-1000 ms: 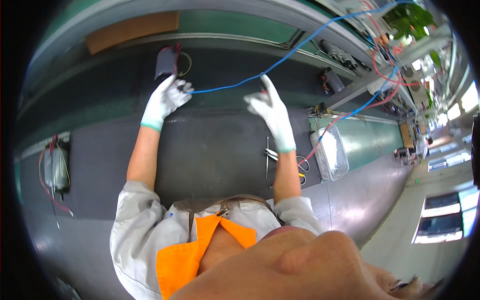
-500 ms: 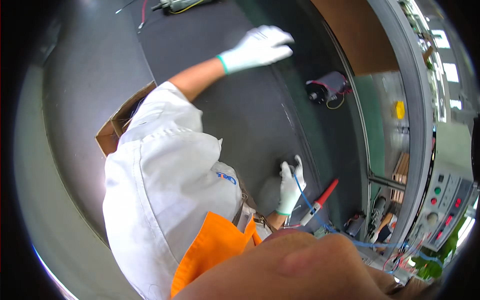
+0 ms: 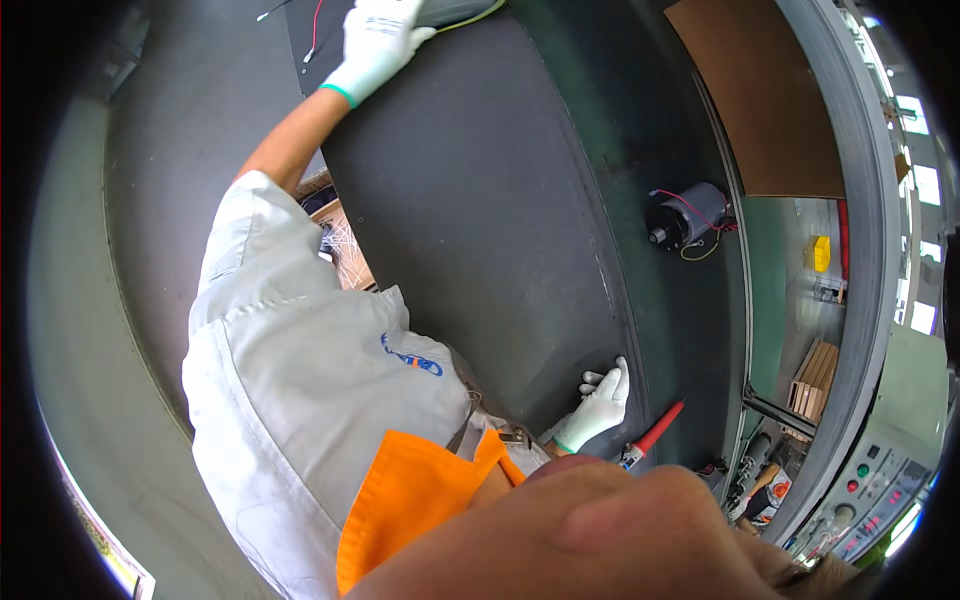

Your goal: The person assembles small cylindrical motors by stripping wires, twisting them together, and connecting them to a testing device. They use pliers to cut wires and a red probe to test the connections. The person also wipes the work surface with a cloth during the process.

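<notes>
At the upper edge, my left hand (image 3: 378,45), in a white glove with a green cuff, is on a grey electric motor (image 3: 452,10) with a yellow-green wire. The thumb lies against the motor's end; the fingertips and most of the motor are cut off by the frame. My right hand (image 3: 597,403), also white-gloved, rests low over the dark bench top (image 3: 480,230). Its fingers are partly bent and apart, with nothing visible in them. Beside it lies a red tapered tool (image 3: 660,425) with a pale body.
A second grey motor (image 3: 697,212) with red and yellow wires lies on the dark green strip to the right. A brown board (image 3: 765,100) stands behind it. Below my left arm is a carton (image 3: 348,245) of thin white pieces. A control box (image 3: 870,490) sits at lower right.
My left hand has swung from above the bench middle to the motor at the upper left, and that motor has shifted rightward. The blue line across my right hand is no longer visible.
</notes>
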The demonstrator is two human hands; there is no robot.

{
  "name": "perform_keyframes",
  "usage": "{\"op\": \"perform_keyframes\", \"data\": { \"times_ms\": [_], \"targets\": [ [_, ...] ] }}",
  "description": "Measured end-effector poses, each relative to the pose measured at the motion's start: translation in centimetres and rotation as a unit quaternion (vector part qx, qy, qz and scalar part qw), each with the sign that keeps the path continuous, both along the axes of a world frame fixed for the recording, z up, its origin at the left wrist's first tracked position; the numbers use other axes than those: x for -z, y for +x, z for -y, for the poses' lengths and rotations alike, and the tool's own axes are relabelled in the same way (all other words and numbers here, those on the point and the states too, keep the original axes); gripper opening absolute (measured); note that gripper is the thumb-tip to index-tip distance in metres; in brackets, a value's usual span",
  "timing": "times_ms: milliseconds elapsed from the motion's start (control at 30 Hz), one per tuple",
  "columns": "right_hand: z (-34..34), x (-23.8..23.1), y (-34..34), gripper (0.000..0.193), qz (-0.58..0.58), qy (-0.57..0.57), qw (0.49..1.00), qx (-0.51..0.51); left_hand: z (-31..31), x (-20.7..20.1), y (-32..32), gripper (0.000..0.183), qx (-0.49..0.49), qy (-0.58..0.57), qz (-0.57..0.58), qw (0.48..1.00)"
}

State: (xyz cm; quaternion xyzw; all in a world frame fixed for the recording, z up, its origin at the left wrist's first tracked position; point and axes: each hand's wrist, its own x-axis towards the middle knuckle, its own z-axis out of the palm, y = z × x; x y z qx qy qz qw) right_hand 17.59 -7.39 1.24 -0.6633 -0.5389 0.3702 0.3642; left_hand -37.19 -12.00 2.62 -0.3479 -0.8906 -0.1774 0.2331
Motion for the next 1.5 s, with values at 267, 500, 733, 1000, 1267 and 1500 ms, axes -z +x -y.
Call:
{"op": "perform_keyframes", "data": {
  "times_ms": [267, 500, 733, 1000, 1267, 1500],
  "targets": [
    [-0.5, -0.3, -0.8, 0.031, 0.036, 0.007, 0.998, 0.05, -20.7, 1.2, 0.0, 0.079, 0.043, 0.006, -0.048, 0.998],
    [-1.0, 1.0, 0.3, 0.032, -0.002, 0.026, 0.998, 0.065, -37.3, 3.6, -4.8, 0.058, -0.102, -0.059, 0.007, 0.993],
    [-0.7, 0.4, 0.2, 0.033, 0.026, 0.014, 0.996, 0.084, -23.6, -1.1, -6.4, 0.058, 0.195, 0.065, -0.072, 0.976],
    [-0.9, 0.7, 1.3, 0.033, 0.078, 0.042, 0.995, 0.041, 2.3, -1.2, -12.8, 0.106, 0.078, -0.082, 0.154, 0.982],
    [-2.2, 1.1, 2.4, 0.033, 0.018, 0.051, 0.998, 0.022, 3.6, 5.9, -22.6, 0.104, 0.183, 0.112, 0.373, 0.903],
    [-1.9, 1.3, 2.8, 0.033, 0.045, 0.034, 0.997, 0.059, -2.5, 3.0, -10.7, 0.096, 0.126, 0.033, 0.101, 0.986]
  ]
}}
